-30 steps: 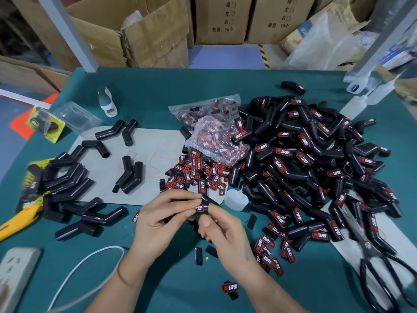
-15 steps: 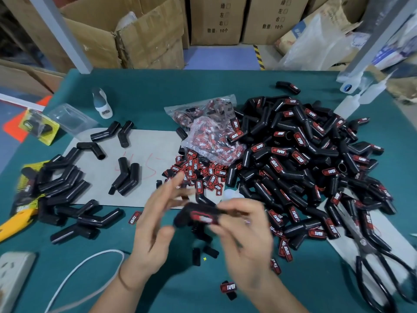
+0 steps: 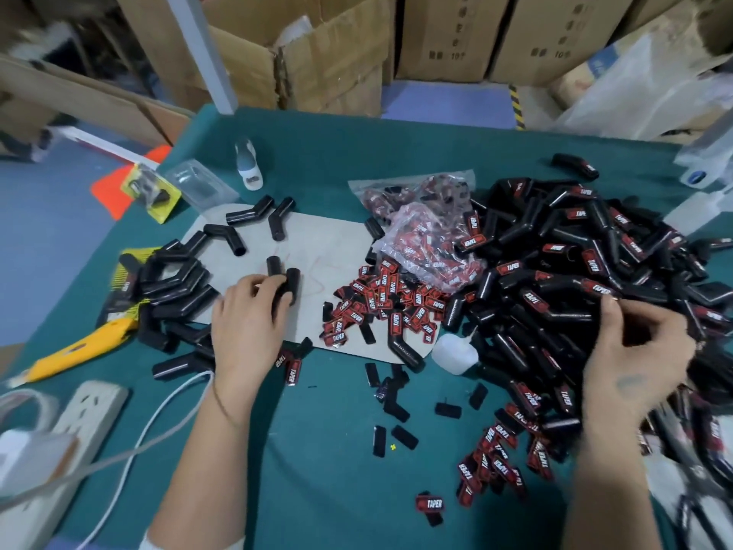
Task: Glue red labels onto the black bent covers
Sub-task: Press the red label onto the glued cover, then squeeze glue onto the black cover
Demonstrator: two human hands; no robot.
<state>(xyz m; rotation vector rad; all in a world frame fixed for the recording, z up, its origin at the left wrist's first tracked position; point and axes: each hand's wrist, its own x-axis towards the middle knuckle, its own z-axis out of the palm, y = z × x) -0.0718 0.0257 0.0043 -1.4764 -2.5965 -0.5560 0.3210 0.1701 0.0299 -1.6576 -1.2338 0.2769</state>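
Note:
My left hand (image 3: 246, 323) rests on the grey sheet (image 3: 329, 244), its fingers curled around a plain black bent cover (image 3: 292, 280) that stands beside another one. My right hand (image 3: 638, 351) hovers with curled fingers over the big heap of labelled black covers (image 3: 575, 271) at the right; blur hides whether it holds one. Loose red labels (image 3: 380, 299) lie in a pile between my hands, below a plastic bag of more labels (image 3: 428, 248). Several unlabelled covers (image 3: 174, 279) are heaped at the left.
A small white glue bottle (image 3: 454, 353) lies by the heap. A yellow utility knife (image 3: 79, 351), a power strip (image 3: 79, 414) and a white cable (image 3: 158, 422) sit at the near left. Another white bottle (image 3: 248, 164) stands further back. Cardboard boxes (image 3: 333, 61) line the far edge of the green table (image 3: 317, 470).
My hands were together, pressing a label on a cover. They have split: the right carried the cover right to the heap, the left reached left to the plain covers.

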